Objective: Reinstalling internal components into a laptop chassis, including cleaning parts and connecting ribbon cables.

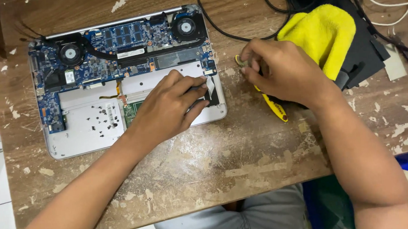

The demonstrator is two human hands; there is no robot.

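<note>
Two hands working: I'm pressing my left hand (172, 104) flat on the opened laptop (126, 81), fingers pinching a small black part; right hand (277, 72) is gripping the yellow screwdriver (274, 106) beside it. Next, probably careful lifting.

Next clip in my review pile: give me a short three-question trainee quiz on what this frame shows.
1. True or false: the left hand rests on the opened laptop.
2. Which lies closest to the right hand? A) the yellow cloth B) a cooling fan C) the white cable
3. How many round cooling fans show on the laptop's board?

Key
1. True: its fingers press a dark part at the laptop's lower right.
2. A; the yellow-handled tool also lies under that hand.
3. Two, one at each upper corner.
</note>
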